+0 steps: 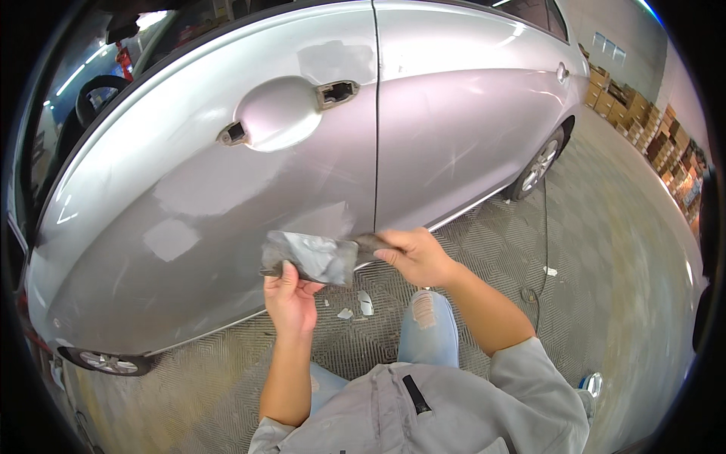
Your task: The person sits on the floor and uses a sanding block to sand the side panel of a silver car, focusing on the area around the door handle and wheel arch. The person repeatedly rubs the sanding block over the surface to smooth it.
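My left hand (291, 301) grips a flat, smeared board (333, 261) from below, thumb over its near edge. A lump of grey putty (308, 251) is spread on top. At the board's right end, my right hand (420, 257) pinches a dark scraper (369, 244), its blade meeting or overlapping the board; the exact contact is hard to see. Just beyond stands the silver car's front door (113, 257). Smooth grey patches (172, 239) mark its surface. A fresher-looking smear (333, 218) lies low near the door gap. The handle recess (280, 113) has no handle fitted.
The rear door (454, 113) stretches to the right. White scraps (366, 303) litter the ribbed floor mat (469, 227). A dark cable (546, 234) runs along the floor. Stacked cardboard boxes (616, 106) line the far right wall. My knee (428, 325) is close to the car.
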The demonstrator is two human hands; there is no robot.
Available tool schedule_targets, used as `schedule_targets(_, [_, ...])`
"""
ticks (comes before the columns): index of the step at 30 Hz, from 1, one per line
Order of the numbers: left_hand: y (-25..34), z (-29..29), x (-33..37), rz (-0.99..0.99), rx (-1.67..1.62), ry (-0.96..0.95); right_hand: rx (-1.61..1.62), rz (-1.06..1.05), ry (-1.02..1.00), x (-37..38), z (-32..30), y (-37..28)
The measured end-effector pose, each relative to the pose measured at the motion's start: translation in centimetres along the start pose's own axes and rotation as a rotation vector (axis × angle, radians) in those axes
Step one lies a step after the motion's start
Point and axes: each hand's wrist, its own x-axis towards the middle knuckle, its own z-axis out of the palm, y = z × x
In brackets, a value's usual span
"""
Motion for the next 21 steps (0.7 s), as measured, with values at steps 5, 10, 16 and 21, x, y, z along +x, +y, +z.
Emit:
schedule_targets(5, [1.4,-0.6,-0.1,0.067,0.017,0.075,-0.562,-0.102,0.309,2.4,-3.2,-0.5])
schedule_targets(10, [0.2,-2.2,-1.5,-0.086,0.024,0.065,-0.994,-0.491,0.400,10.9,-9.6,-5.0])
schedule_targets(16, [-1.4,-2.7,-2.6,-0.126,0.017,0.092,-1.152,-0.936,0.145,19.1,-11.7,-8.6])
schedule_targets(21, [-1.3,-2.8,-2.9,-0.121,-0.010,0.120,-1.314,-0.935,0.035,18.9,-10.8,-8.1])
